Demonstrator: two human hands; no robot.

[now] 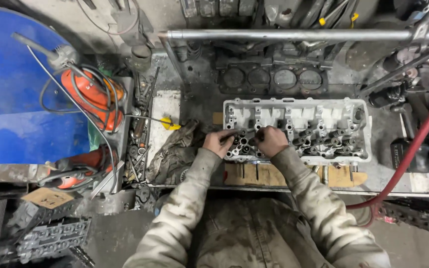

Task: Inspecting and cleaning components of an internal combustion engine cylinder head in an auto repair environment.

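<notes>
At the near left end of the cylinder head [319, 126], the left hand [218, 142] and right hand [271, 140] pinch small valve parts, fingers narrow over one valve seat. This looks like valve-gear fitting; steady fine pressure seems needed. The head lies mid-bench, a greasy rag [175, 151] just left.

A single head-worn camera looks almost straight down from above the person's chest onto a grimy metal workbench [199, 106], from well above, wide enough to take in both sleeves. The pale aluminium cylinder head [299, 130] sits near centre, the blue rounded drum [16, 89] at far left, the red rubber hose [413, 149] at right, a bright steel pipe [294, 35] across the far edge.
</notes>
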